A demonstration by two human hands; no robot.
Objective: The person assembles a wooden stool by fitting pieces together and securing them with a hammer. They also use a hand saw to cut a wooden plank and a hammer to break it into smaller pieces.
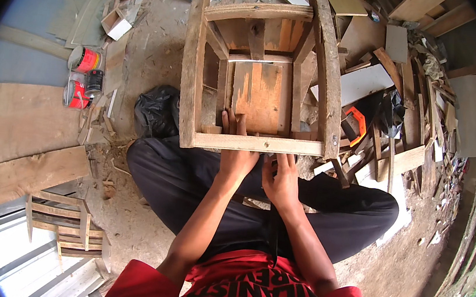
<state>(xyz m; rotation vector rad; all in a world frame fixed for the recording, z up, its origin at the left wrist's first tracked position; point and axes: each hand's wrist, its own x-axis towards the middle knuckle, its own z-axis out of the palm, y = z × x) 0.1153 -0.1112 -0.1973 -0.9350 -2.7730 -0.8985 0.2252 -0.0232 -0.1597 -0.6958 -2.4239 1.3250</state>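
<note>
While the person sat cross-legged on the dirt floor [161, 52], a rough wooden frame [250, 143] stood just above the knees, filling the upper middle of the frame. The left hand [237, 148] lay over the near rail of that frame, its fingers [226, 121] reaching up past the rail onto the boards behind; its grip looked loose, draped on the wood rather than clenched. The right hand [281, 180] sat just below the same rail, fingertips touching its underside, the grip released and flat. A black plastic bag [157, 110] lay just left of the frame. Red and black cans [85, 75] stood at the left, well apart from the hands. An orange-handled saw [357, 122] rested among offcuts to the right. A small slatted piece [62, 225] lay at lower left.
</note>
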